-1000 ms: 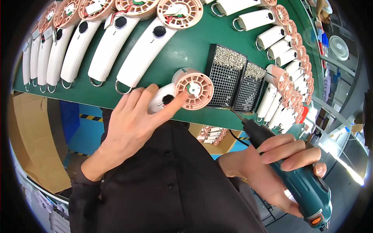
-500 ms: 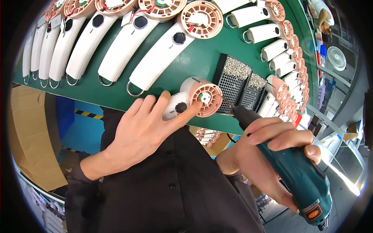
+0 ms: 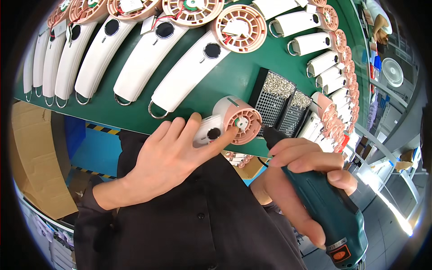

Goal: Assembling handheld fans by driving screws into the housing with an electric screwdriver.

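My left hand (image 3: 168, 150) is closed over the white handle of a small handheld fan (image 3: 231, 108), its index fingertip pressing inside the open pink head. Spokes, a white hub and a bit of green show in that round head. Wrapped in my right hand (image 3: 299, 180) is a dark teal electric screwdriver (image 3: 319, 202), tilted with its black nose toward the fan. The bit's tip is at the right edge of the pink head; whether it touches a screw there is too small to tell. Just beyond, two black perforated screw trays (image 3: 270, 101) hold many small silver screws.
Unfinished fans (image 3: 191, 72) with white handles and metal loops line the far left of the green table (image 3: 211, 83). More fans (image 3: 310, 42) run down the right side. A cardboard sheet (image 3: 38, 157) stands at the left, and another person (image 3: 378, 22) is at far right.
The screwdriver has swung left and stands steeper, its nose closer to the fan's head. My left hand keeps its hold on the fan. The whole view has shifted slightly.
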Demonstrator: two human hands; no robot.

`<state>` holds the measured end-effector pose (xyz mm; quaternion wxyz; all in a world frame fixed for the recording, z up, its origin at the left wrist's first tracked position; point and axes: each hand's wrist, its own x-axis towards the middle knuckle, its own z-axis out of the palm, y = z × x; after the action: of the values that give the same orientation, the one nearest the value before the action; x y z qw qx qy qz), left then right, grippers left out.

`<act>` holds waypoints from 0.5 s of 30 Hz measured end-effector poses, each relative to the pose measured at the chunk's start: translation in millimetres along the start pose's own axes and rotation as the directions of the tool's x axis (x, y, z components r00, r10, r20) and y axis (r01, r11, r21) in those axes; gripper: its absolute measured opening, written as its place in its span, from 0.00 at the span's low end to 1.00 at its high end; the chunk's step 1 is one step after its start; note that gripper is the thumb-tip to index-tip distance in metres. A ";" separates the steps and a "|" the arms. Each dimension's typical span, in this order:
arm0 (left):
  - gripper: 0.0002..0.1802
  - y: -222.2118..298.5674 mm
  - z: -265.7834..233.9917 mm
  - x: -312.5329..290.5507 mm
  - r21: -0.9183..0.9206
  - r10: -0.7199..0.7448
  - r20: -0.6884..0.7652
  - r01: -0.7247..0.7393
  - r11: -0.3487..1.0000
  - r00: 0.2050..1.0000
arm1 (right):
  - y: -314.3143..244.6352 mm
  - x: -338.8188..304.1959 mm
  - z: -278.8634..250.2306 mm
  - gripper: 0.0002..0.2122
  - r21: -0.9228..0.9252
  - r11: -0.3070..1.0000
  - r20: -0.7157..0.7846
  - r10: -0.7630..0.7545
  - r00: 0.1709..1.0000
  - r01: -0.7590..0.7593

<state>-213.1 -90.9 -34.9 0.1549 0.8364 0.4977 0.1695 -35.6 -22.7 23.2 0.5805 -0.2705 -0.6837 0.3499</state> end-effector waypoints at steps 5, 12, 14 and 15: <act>0.32 -1.8 -6.5 -0.3 -0.039 -0.034 0.051 0.036 0.999 0.998 | 10.0 -3.7 1.9 0.19 -0.028 0.999 -0.135 0.036 0.990 -0.040; 0.38 -0.3 -7.7 -5.1 -0.158 -0.135 0.189 0.166 0.973 0.973 | 10.9 -4.8 9.3 0.13 -0.110 0.993 -0.156 0.020 0.987 -0.037; 0.38 -0.8 -10.5 -3.3 -0.153 -0.122 0.181 0.151 0.977 0.976 | 12.2 -6.1 9.0 0.14 0.048 0.999 -0.222 0.028 0.975 -0.017; 0.37 -1.4 -12.2 -2.4 -0.150 -0.115 0.178 0.142 0.978 0.977 | 11.8 -6.3 8.1 0.13 0.115 0.993 -0.244 0.057 0.968 -0.029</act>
<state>-220.6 -91.2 -24.9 0.2747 0.7983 0.5205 0.1278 -42.9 -21.7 9.4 0.6672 -0.2942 -0.5798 0.3634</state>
